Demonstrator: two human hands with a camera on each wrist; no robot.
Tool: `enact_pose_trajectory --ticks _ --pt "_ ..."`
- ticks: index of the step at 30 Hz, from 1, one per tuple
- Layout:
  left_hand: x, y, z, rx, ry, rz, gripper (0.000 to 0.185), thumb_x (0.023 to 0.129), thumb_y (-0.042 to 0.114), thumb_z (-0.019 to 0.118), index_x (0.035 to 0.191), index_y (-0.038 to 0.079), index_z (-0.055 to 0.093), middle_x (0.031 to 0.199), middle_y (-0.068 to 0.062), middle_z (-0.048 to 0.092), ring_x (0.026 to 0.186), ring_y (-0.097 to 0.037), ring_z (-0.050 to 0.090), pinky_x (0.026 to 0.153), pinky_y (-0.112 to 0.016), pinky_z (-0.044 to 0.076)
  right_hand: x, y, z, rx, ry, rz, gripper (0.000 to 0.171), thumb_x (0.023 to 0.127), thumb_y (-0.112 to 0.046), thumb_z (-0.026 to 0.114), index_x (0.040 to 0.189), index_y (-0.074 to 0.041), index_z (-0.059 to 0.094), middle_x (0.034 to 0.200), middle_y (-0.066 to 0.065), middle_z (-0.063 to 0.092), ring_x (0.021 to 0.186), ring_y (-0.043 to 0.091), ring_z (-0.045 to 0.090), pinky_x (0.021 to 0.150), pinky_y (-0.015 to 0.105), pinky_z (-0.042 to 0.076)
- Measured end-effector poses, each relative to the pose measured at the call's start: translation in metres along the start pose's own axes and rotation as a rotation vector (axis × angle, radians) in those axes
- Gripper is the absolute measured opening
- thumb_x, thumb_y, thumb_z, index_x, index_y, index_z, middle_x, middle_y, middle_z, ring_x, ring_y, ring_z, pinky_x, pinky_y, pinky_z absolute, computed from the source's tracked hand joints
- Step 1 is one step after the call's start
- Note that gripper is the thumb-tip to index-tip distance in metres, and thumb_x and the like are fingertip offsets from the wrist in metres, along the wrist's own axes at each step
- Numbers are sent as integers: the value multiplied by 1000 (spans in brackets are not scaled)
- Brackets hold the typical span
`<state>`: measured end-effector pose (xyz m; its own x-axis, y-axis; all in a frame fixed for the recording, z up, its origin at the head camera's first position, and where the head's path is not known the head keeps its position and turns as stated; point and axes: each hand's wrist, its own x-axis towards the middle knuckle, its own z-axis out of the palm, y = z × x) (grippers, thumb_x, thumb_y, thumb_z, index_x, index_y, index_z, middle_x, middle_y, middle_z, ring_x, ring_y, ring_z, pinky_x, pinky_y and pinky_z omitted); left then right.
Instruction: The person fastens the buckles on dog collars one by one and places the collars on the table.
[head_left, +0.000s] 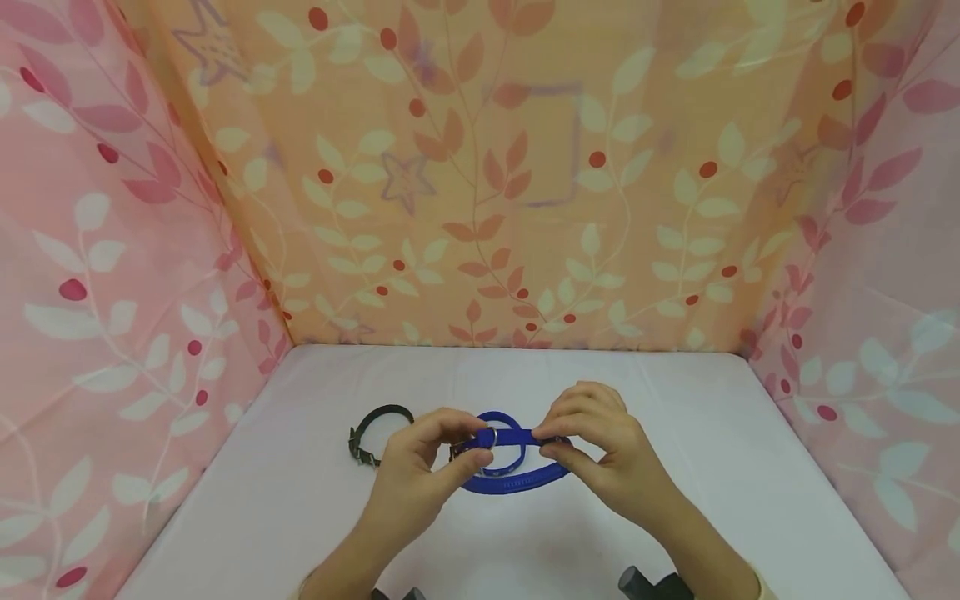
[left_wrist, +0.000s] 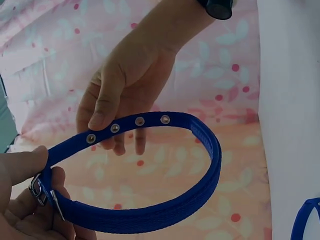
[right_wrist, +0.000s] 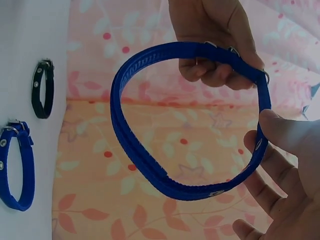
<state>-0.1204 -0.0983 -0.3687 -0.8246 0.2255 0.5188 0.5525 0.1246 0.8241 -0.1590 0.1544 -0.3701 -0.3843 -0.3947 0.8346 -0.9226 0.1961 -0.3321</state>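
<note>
Both hands hold a blue collar (head_left: 517, 481) above the table, its strap forming a loop. Near the metal buckle and ring, my left hand (head_left: 420, 454) pinches the collar between thumb and fingers. My right hand (head_left: 600, 433) pinches the strap's other stretch, where metal-rimmed holes show in the left wrist view. In that view the collar (left_wrist: 135, 220) appears as a wide oval with several eyelets along its far side. The right wrist view shows the right thumb and forefinger on the strap (right_wrist: 263, 102); the other fingers are spread loosely.
Behind the held collar, a second, smaller blue collar (right_wrist: 30, 175) lies on the white table (head_left: 750, 500). A black collar (head_left: 358, 435) lies to its left, partly behind the left hand. Leaf-patterned curtains (head_left: 480, 208) enclose the table's back and sides.
</note>
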Motion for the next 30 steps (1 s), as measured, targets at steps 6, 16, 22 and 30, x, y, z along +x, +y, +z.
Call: enact_pose_trajectory --ticks 6,16,22,30 --pt "0 -7 10 -18 -69 -17 20 91 15 79 110 19 72 104 1 72 94 -18 66 85 -26 57 -3 -5 11 4 -24 -24 19 88 -14 81 106 -17 74 99 -6 71 106 20 58 114 39 30" --pt "-2 -11 19 -28 107 30 24 91 9 78 114 15 72 106 -3 69 96 -19 65 82 -25 58 -4 -10 15 -33 -17 65 31 84 -14 85 113 -17 72 103 -9 70 108 18 59 111 36 33" --pt "-5 -13 23 95 60 -1 24 93 19 78 115 25 70 104 9 69 97 -15 63 85 -28 54 -4 -13 19 -42 -5 95 32 82 -15 87 111 -17 72 106 -10 70 107 15 61 110 33 35" --pt "-4 -12 24 102 53 7 18 94 19 77 110 24 72 101 10 69 98 -15 62 88 -28 52 -4 -15 21 -27 30 84 32 81 -10 87 108 -19 72 103 -8 71 104 15 63 108 33 37"
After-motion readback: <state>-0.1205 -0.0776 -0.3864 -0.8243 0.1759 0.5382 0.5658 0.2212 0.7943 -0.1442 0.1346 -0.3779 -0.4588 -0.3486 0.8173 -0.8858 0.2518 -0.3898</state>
